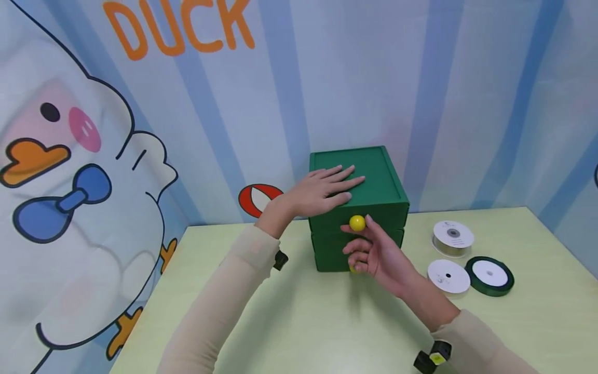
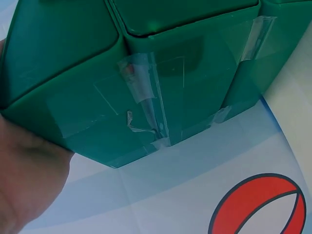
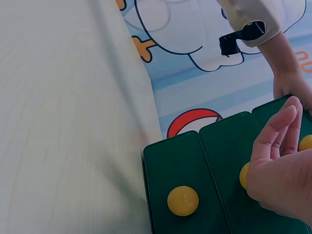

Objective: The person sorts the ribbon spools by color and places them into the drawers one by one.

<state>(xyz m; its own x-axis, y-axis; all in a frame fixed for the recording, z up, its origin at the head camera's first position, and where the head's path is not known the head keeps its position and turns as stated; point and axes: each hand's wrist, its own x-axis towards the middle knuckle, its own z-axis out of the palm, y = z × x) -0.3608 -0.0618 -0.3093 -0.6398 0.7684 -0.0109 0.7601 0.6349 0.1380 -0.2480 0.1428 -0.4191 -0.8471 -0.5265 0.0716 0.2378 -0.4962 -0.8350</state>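
Note:
A green drawer box [image 1: 359, 182] stands against the backdrop, its three stacked fronts bearing round yellow knobs. My left hand [image 1: 322, 192] lies flat on its top, fingers spread. At the front, my right hand [image 1: 380, 254] has thumb and index finger around the top yellow knob [image 1: 357, 223], its other fingers loosely bent. The right wrist view shows that knob [image 3: 305, 142] beside the fingers, the middle knob [image 3: 244, 176] partly behind the hand, and the bottom knob [image 3: 183, 201] uncovered. Clear tape [image 2: 146, 97] crosses the box's side in the left wrist view.
To the right of the box lie a white-faced ribbon spool [image 1: 453, 236], another white spool [image 1: 448, 276] and a dark green ribbon roll [image 1: 490, 275]. The pale table [image 1: 299, 332] meets a striped backdrop [image 1: 355, 78] printed with a duck. Each wrist wears a small black camera.

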